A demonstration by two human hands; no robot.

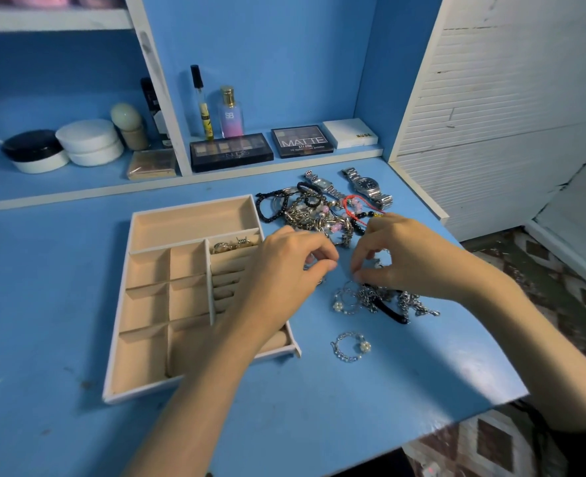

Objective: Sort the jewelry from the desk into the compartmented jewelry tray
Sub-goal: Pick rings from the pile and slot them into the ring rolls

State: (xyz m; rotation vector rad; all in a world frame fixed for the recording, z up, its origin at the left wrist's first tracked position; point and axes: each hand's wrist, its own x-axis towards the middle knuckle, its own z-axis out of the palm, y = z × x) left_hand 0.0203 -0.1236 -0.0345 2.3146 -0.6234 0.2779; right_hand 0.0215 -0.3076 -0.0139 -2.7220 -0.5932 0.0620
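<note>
The jewelry tray [191, 223] lies flat on the blue table [61, 304], left of the loose jewelry. Its long axis runs away from the person, leaning a little to the right at the far end. One wide compartment spans that far end, square compartments fill the left side, and padded ring rolls run down the right. A few rings [233, 245] sit in the farthest ring slot.

The left hand [284, 266] hovers over the tray's right edge. Its fingers are curled, and the thumb and forefinger pinch a small silver piece [310, 261], too small to name. The right hand [408, 256] is just beside it, fingers bent downward, pinching a thin strand at the top of a chain tangle [384, 299]. A black band [393, 313] lies across that tangle.

Beyond both hands is a bracelet pile [315, 215] of beaded, black and pink pieces. Two metal watches lie at its far side, the small watch [321, 185] touching the pile and the large watch [367, 187] to its right. Both straps stretch from far left to near right. A lone chain bracelet [352, 346] with a pearl flower lies nearer the person, apart from the tangle.

On the shelf behind stand two makeup palettes [231, 151], perfume bottles [230, 113] and jars [88, 141].
</note>
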